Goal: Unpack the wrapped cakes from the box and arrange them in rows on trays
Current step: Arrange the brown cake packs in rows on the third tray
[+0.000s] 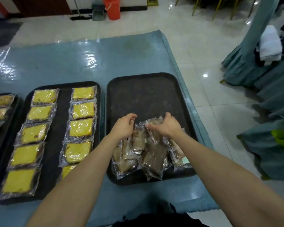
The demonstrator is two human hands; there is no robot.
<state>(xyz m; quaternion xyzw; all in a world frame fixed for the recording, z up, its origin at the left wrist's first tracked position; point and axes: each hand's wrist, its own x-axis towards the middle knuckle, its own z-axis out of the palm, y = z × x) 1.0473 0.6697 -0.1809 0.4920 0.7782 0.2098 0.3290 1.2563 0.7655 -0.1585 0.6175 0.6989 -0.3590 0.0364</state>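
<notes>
A loose pile of brown wrapped cakes (147, 153) lies at the near end of the right black tray (143, 94). My right hand (166, 125) grips the top wrapped cake (154, 122) of the pile by its wrapper. My left hand (124, 126) hovers over the pile's left side with curled fingers, and I cannot see whether it holds a wrapper. The middle black tray (62, 128) carries two rows of yellow wrapped cakes (82, 110). A third tray (15, 105) with more cakes shows at the far left edge. No box is in view.
The trays sit on a table with a blue cloth under clear plastic (88, 59). The table's right edge runs just past the right tray. Blue covered chairs (269, 79) stand on the tiled floor to the right. A red bucket (112, 8) stands far back.
</notes>
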